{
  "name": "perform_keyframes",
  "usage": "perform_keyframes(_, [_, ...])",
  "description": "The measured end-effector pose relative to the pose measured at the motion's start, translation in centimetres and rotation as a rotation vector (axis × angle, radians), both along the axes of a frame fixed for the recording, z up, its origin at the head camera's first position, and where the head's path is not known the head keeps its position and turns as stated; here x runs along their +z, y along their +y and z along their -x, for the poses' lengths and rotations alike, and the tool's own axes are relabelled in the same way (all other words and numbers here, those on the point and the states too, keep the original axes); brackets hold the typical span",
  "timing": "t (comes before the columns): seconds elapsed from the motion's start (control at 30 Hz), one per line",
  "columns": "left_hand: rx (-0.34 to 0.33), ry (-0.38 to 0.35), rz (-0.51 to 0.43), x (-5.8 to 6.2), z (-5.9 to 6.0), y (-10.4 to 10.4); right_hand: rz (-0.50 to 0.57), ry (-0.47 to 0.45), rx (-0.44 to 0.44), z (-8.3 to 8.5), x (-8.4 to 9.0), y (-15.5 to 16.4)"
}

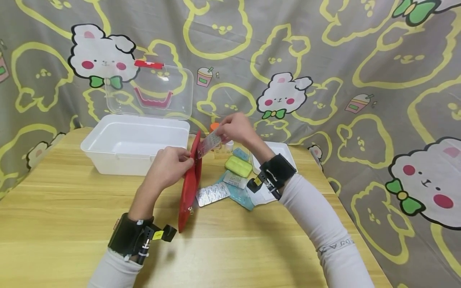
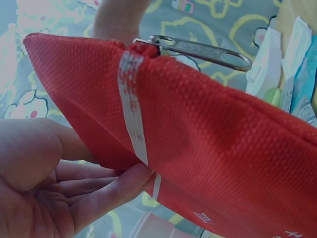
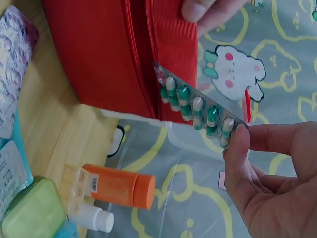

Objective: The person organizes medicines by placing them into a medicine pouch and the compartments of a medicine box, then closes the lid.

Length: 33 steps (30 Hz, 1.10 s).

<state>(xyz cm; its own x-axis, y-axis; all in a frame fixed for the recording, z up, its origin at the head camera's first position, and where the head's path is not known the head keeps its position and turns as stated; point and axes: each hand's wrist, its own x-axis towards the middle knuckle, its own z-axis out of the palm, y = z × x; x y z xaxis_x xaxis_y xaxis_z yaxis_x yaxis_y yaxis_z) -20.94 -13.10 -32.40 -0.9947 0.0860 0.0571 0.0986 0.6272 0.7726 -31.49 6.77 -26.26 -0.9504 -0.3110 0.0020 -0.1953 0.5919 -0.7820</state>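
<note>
My left hand (image 1: pixel 171 166) pinches the edge of a red zip pouch (image 1: pixel 188 192), holding it on its side above the table. A metal zip pull (image 2: pixel 213 53) hangs at the pouch's edge in the left wrist view. Between thumb and fingers, my right hand (image 1: pixel 235 127) pinches one end of a blister pack (image 3: pixel 198 110) of green-and-white capsules. Its other end reaches into the pouch's open slit in the right wrist view. Inside the pouch, the contents are hidden.
A white plastic box (image 1: pixel 119 160) with its clear lid (image 1: pixel 176 80) raised stands at the back left. Right of the pouch lie a silver blister pack (image 1: pixel 213 195), a yellow-green case (image 1: pixel 238 166), a blue packet (image 1: pixel 242 197) and a white tray (image 1: pixel 286 154). An orange bottle (image 3: pixel 119 184) stands behind.
</note>
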Motion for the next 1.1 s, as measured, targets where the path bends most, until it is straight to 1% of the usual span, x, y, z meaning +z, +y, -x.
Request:
perform_keyframes(0.13, [0.005, 0.014, 0.017, 0.0, 0.0, 0.0, 0.026, -0.007, 0.028, -0.2, -0.3, -0.7])
perform_keyframes(0.3, [0.011, 0.026, 0.033, -0.1, 0.0, -0.1, 0.026, -0.007, 0.030, -0.3, -0.8, -1.1])
perform_keyframes(0.67, [0.004, 0.001, 0.015, 0.2, -0.1, -0.2, 0.008, -0.008, 0.026, -0.4, -0.1, -0.9])
perform_keyframes(0.8, [0.003, 0.001, 0.011, 0.2, -0.1, -0.2, -0.005, 0.002, 0.043, -0.6, -0.1, -1.1])
perform_keyframes(0.97, [-0.003, 0.005, 0.006, 0.0, -0.1, -0.2, 0.021, -0.013, 0.064, -0.7, -0.7, -2.0])
perform_keyframes(1.1, [-0.008, 0.011, 0.011, 0.0, -0.1, -0.3, 0.033, -0.020, 0.055, -0.8, -1.4, -2.7])
